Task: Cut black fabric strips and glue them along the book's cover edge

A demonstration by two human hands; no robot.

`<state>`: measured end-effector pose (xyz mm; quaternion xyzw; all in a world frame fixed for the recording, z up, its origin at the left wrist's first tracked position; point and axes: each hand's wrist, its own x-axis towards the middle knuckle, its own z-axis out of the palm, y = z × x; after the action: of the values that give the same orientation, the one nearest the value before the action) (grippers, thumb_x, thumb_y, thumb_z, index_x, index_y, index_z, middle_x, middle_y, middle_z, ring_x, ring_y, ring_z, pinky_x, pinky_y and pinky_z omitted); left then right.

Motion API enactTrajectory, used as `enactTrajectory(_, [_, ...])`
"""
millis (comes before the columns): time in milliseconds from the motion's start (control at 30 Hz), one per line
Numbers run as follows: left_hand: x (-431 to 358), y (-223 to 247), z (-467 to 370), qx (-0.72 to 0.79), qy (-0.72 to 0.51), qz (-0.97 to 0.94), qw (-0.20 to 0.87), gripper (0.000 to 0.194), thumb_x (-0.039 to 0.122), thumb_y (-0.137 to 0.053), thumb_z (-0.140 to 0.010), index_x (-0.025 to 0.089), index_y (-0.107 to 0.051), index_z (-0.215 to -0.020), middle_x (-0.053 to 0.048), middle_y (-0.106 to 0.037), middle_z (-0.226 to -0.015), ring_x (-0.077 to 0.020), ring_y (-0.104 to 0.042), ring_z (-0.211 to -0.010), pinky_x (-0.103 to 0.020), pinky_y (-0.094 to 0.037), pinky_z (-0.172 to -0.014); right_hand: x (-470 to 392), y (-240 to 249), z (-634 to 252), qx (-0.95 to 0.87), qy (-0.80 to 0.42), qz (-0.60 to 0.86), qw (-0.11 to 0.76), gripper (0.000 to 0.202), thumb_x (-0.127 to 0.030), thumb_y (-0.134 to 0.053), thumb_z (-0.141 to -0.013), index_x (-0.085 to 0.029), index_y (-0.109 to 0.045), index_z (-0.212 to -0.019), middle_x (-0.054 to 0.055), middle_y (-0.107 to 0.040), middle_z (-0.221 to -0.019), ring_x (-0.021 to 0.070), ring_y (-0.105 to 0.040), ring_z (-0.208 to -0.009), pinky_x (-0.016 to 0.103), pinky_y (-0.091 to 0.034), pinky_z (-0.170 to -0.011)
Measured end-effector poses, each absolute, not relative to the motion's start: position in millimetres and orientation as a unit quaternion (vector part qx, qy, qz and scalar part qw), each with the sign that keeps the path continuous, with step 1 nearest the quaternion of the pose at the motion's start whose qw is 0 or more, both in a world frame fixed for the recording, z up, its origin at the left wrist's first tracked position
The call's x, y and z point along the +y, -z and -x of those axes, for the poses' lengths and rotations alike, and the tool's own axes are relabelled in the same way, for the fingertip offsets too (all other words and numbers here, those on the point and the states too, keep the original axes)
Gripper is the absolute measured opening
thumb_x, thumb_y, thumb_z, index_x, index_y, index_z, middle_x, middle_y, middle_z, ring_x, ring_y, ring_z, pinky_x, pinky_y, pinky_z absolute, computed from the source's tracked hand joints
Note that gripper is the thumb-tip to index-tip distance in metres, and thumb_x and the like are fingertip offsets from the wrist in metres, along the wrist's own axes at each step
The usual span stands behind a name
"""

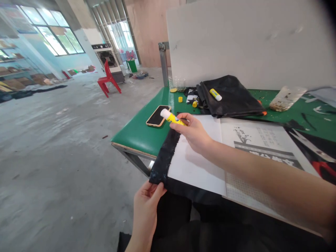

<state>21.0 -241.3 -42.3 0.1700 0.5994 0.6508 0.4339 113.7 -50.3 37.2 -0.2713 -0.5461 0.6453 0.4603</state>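
My right hand (193, 133) grips a yellow glue stick (172, 117), its white end pointing up and left. That hand is above a white sheet of paper (196, 164), which lies on black cloth (166, 154). The cloth sticks out past the sheet's left and near edges, and whitish smears show near its corner. My left hand (148, 197) pinches this near left corner between thumb and fingers, off the table's edge. Right of the white sheet lies a printed page (262, 140) with a plant drawing, partly covered by my right forearm.
On the green table (139, 133) lie a phone (158, 115), yellow caps (180, 99), folded black cloth (233, 94) with a second glue stick (215, 94) on it, a clear plastic container (287, 98) and red-handled scissors (322, 168). A white board (236, 42) rises behind. A red chair (109, 80) stands beyond.
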Motion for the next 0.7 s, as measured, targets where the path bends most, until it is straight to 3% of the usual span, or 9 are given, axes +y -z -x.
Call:
enactTrajectory(200, [-243.5,44.5,-14.0,0.579,-0.662,-0.184,0.438,0.034,0.031,-0.077,-0.063,0.011,-0.068,-0.089,-0.004,-0.07,-0.073,-0.0159,-0.065,-0.073,-0.028,-0.055,-0.073,-47.7,-83.0,-168.0,-0.566,-0.591,0.332,0.469,0.034,-0.048,-0.055,-0.081,-0.016,-0.059,-0.092,0.007,-0.064,-0.083,0.0158,-0.06,-0.076,0.033,-0.049,-0.072])
enactTrajectory(333, [-245.6,45.5,-9.9,0.552,-0.668,-0.196,0.459,0.035,0.029,-0.077,-0.064,0.013,-0.067,-0.093,-0.002,-0.07,-0.076,-0.0151,-0.065,-0.074,-0.029,-0.054,-0.077,-59.4,-71.9,-223.4,-0.589,-0.465,0.421,0.509,0.027,-0.042,-0.059,-0.079,-0.019,-0.057,-0.094,0.007,-0.064,-0.1,0.0181,-0.061,-0.085,0.035,-0.049,-0.077])
enactTrajectory(467, [-250.5,39.2,-8.3,0.524,-0.671,-0.193,0.488,0.038,0.03,-0.077,-0.063,0.012,-0.064,-0.094,-0.003,-0.068,-0.074,-0.0168,-0.065,-0.073,-0.032,-0.054,-0.077,-79.1,-36.7,-266.6,-0.574,-0.381,0.47,0.552,0.036,-0.039,-0.064,-0.075,-0.022,-0.044,-0.098,0.008,-0.063,-0.103,0.0223,-0.061,-0.097,0.038,-0.051,-0.077])
enactTrajectory(600, [-257.4,34.5,-2.3,0.523,-0.67,-0.202,0.487,0.058,0.038,-0.069,-0.072,0.013,-0.051,-0.121,-0.005,-0.069,-0.079,-0.0214,-0.068,-0.074,-0.04,-0.055,-0.077,-102.7,-11.3,-290.1,-0.605,-0.351,0.514,0.497,0.041,-0.048,-0.061,-0.076,-0.022,-0.037,-0.098,0.009,-0.065,-0.097,0.0229,-0.063,-0.09,0.041,-0.051,-0.077])
enactTrajectory(700, [-259.2,38.6,10.3,0.557,-0.637,-0.273,0.457,0.059,0.039,-0.064,-0.076,0.015,-0.046,-0.127,-0.007,-0.069,-0.089,-0.0226,-0.068,-0.08,-0.04,-0.053,-0.081,-115.9,-9.8,-296.6,-0.645,-0.297,0.56,0.427,0.038,-0.049,-0.057,-0.079,-0.022,-0.039,-0.099,0.009,-0.065,-0.101,0.0239,-0.063,-0.088,0.042,-0.048,-0.079])
